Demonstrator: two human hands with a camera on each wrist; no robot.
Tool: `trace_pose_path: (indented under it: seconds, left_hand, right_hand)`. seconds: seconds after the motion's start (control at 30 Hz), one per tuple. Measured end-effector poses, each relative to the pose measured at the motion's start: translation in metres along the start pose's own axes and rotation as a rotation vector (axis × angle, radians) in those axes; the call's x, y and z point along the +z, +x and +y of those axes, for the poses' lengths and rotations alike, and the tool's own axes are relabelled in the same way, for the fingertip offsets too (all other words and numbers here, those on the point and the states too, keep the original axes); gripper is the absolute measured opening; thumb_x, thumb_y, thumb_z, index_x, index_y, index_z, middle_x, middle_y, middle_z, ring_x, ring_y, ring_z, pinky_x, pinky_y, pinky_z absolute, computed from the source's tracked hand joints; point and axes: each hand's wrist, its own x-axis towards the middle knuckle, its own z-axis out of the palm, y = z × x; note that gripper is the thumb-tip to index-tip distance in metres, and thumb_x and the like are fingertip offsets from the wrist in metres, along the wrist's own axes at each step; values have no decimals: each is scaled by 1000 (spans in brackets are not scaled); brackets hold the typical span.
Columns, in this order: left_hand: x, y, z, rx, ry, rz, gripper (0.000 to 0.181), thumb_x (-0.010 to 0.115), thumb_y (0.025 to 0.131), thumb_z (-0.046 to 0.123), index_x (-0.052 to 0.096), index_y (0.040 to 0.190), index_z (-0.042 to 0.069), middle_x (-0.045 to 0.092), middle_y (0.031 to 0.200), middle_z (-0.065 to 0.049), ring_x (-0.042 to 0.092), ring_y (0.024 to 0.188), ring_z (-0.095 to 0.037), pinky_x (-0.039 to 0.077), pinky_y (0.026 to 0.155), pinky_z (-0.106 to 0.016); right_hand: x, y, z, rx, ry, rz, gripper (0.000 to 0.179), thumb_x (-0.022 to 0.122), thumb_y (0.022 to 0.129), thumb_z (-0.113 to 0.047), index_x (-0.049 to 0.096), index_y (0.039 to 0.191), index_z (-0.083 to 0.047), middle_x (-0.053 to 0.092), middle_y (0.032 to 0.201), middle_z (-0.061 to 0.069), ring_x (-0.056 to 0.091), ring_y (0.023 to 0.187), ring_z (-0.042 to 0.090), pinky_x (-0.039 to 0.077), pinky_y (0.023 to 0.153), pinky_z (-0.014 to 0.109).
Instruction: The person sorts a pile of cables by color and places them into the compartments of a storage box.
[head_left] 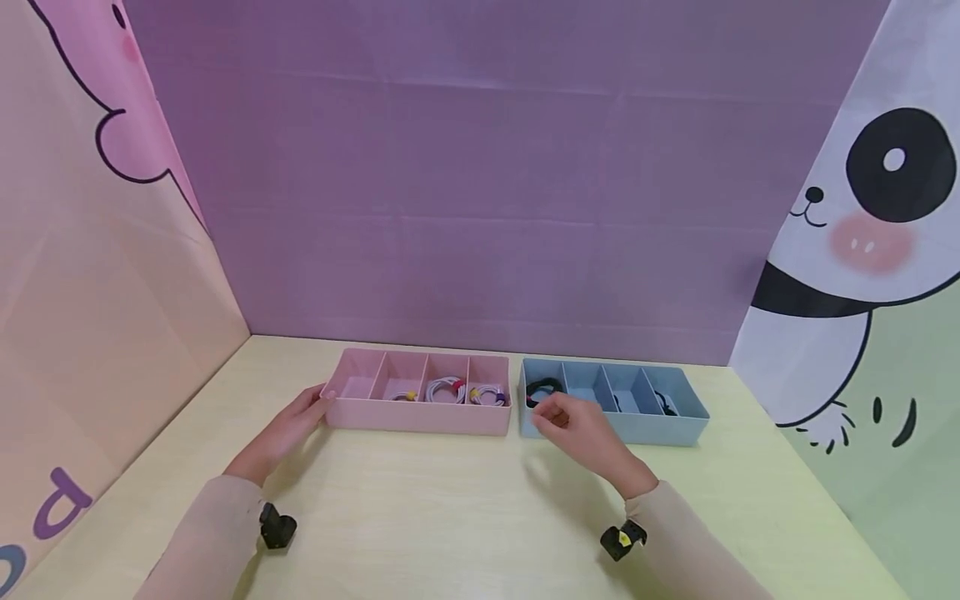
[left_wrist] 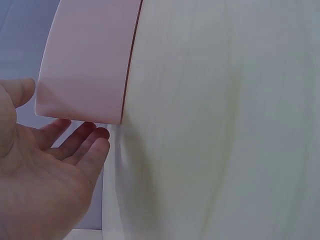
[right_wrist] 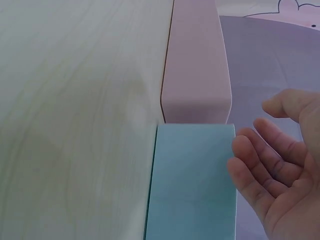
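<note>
My left hand [head_left: 288,425] is at the left end of a pink divided box [head_left: 420,417], its fingertips right at the end wall in the left wrist view. Inside that box lie a coiled white cable [head_left: 442,392] with a red tie, another white coil [head_left: 489,395] with yellow and purple on it, and a partly hidden coil with a yellow tie [head_left: 407,396]. My right hand [head_left: 588,429], fingers loosely bent with nothing between them, hovers by the front left of a blue divided box [head_left: 667,429]. A black coiled cable [head_left: 534,387] sits in its left compartment, partly behind the hand.
Another black cable [head_left: 665,403] lies in the blue box's right compartment. Both boxes stand side by side at the back of the pale wooden table [head_left: 420,517], close to a purple backdrop [head_left: 487,208]. Printed panels rise at the left and right.
</note>
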Motion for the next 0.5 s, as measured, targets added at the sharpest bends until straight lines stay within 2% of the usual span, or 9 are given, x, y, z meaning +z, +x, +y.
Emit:
trace_pose_path:
  seconds: [0.27, 0.5]
  left_hand:
    - [-1, -5, 2, 42, -7, 3, 80, 33, 93, 56, 7, 145, 1, 14, 147, -23, 15, 132, -42, 15, 103, -60]
    - [0, -7, 5, 20, 0, 4, 84, 35, 91, 59, 6, 145, 2, 15, 146, -24, 17, 131, -42, 17, 103, -61]
  right_hand:
    - [-15, -12, 12, -1, -24, 10, 11, 64, 86, -25, 65, 95, -17, 60, 81, -12, 56, 73, 6, 51, 67, 24]
    - [-23, -20, 24, -7, -47, 24, 10, 64, 86, -21, 65, 94, -15, 61, 81, -9, 56, 73, 7, 51, 66, 25]
